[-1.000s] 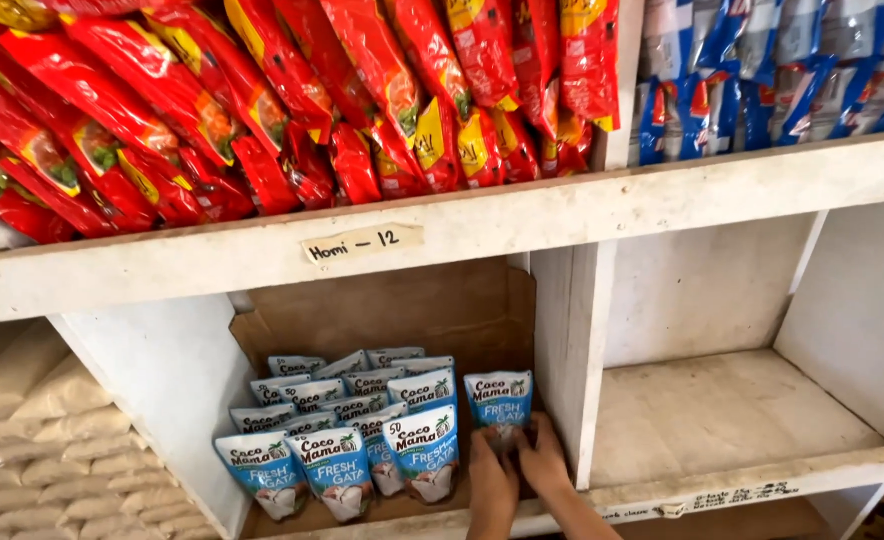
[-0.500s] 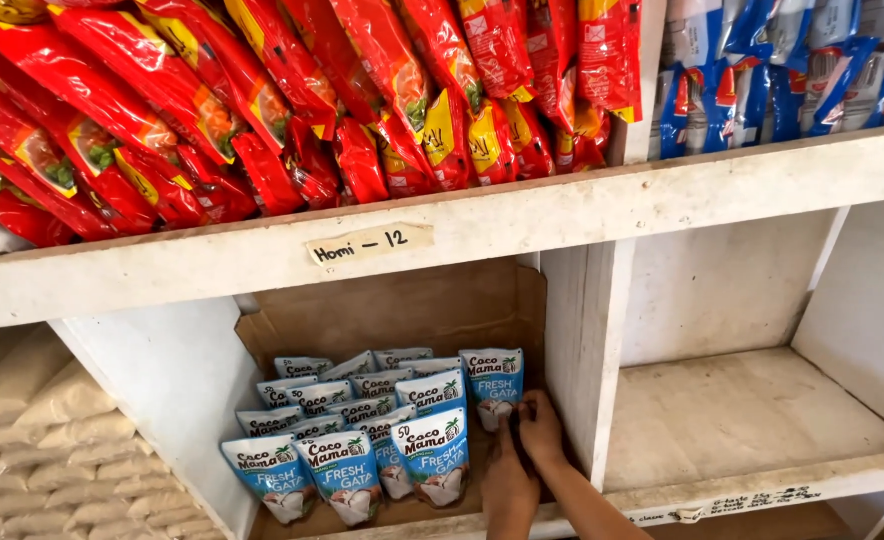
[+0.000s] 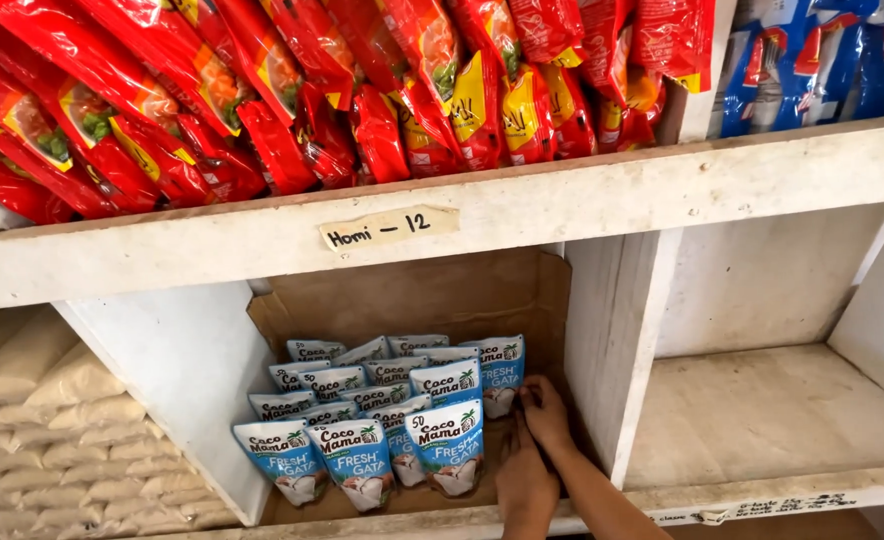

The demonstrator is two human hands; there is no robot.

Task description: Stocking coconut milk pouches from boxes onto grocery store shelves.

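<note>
Two hands reached into the lower middle compartment of a white wooden shelf, where blue and white stand-up pouches stood in rows on a brown cardboard liner. The right hand lay at the right end of the rows, just beside the white divider, its fingers curled together and touching the lower edge of the rearmost right pouch; whether they actually pinched it could not be told from that angle. The left hand sat lower and nearer the front lip of the shelf, back of the hand up, just right of the front pouch; its fingers were hidden beneath the hand, so their state could not be told. The two hands were touching or nearly so. Above, on the upper shelf, red snack packets lay piled at a slant, with blue packets to their right. A paper label was stuck on the shelf's front edge. White bags filled the compartment to the left, and the compartment on the right showed bare boards.
</note>
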